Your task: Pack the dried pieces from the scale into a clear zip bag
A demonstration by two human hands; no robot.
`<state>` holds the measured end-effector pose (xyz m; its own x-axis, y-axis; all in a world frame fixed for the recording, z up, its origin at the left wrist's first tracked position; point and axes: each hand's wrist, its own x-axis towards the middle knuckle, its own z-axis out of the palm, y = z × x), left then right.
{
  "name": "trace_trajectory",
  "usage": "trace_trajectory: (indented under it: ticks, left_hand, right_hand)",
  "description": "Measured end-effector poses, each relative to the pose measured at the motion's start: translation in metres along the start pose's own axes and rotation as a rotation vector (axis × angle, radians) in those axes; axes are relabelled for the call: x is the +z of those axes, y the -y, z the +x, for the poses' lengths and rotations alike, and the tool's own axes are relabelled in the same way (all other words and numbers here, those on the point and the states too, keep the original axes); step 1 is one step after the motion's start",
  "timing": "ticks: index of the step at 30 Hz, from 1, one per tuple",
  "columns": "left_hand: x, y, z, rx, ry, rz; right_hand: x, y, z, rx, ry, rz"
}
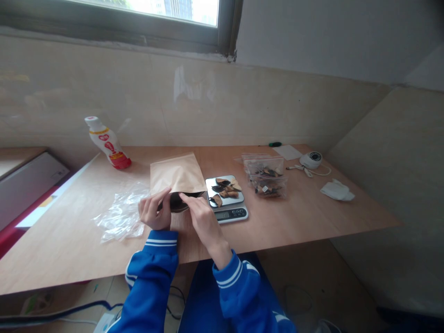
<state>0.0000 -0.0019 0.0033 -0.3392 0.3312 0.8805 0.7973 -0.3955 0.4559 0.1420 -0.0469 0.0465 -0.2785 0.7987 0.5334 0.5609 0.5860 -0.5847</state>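
Observation:
A brown paper bag lies on the table with its mouth towards me, gaping open on a dark inside. My left hand grips the left side of the mouth, thumb at the rim. On the right side of the mouth, my right hand has its fingers closed on the edge. Just right of the bag stands a digital kitchen scale. Several dried, dark-and-tan curled pieces rest on its plate; their exact kind I cannot tell.
A crumpled clear plastic bag lies left of my hands, with a white-and-red bottle behind it. Zip bags of similar pieces are right of the scale. Farther right are a white dome camera with its cable and a tissue.

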Motion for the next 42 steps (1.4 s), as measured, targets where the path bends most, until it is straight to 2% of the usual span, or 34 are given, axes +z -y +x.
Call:
trace_trajectory:
  ticks: [5, 9, 11, 15, 18, 21, 24, 27, 30, 32, 35, 39, 42]
  left_hand:
    - [0.000, 0.000, 0.000, 0.016, 0.002, -0.007]
    - [0.000, 0.002, -0.001, 0.065, -0.009, -0.040]
    - [0.001, 0.003, -0.002, 0.053, 0.007, -0.036]
    - [0.000, 0.001, -0.002, 0.033, 0.019, -0.018]
    - [0.000, -0.001, 0.000, 0.024, 0.022, -0.004]
    - [0.000, -0.003, 0.001, 0.012, 0.027, 0.021]
    - [0.000, -0.003, 0.001, 0.030, 0.023, 0.012]
    - [0.000, -0.003, 0.000, 0.041, 0.031, 0.001]
    - [0.000, -0.001, -0.002, 0.044, 0.054, -0.009]
    - [0.001, 0.001, -0.004, 0.065, 0.052, -0.033]
    - [0.002, 0.004, -0.006, 0.081, 0.053, -0.054]
    - [0.002, 0.006, -0.007, 0.112, 0.052, -0.081]
    - [0.002, 0.006, -0.007, 0.111, 0.050, -0.096]
  right_hand:
    - [-0.021, -0.003, -0.016, -0.060, -0.167, 0.100]
    - [-0.046, -0.027, -0.038, 0.067, -0.383, -0.051]
    - [-0.053, -0.045, -0.045, 0.148, -0.446, -0.137]
    - [-0.047, -0.075, -0.048, 0.211, -0.417, -0.207]
    - [-0.041, -0.082, -0.049, 0.206, -0.353, -0.298]
    - [-0.045, -0.072, -0.051, 0.210, -0.350, -0.367]
    - [-0.055, -0.050, -0.051, 0.218, -0.378, -0.232]
    - [-0.052, -0.025, -0.045, 0.151, -0.291, 0.048]
    - [-0.029, -0.007, -0.033, 0.063, -0.103, 0.189]
    - [-0.010, -0.001, -0.022, 0.045, 0.000, 0.148]
    - [0.013, 0.005, -0.002, 0.088, 0.101, -0.031]
    - [0.022, 0.010, 0.021, 0.119, 0.240, -0.269]
    - [0.022, 0.009, 0.027, 0.091, 0.297, -0.334]
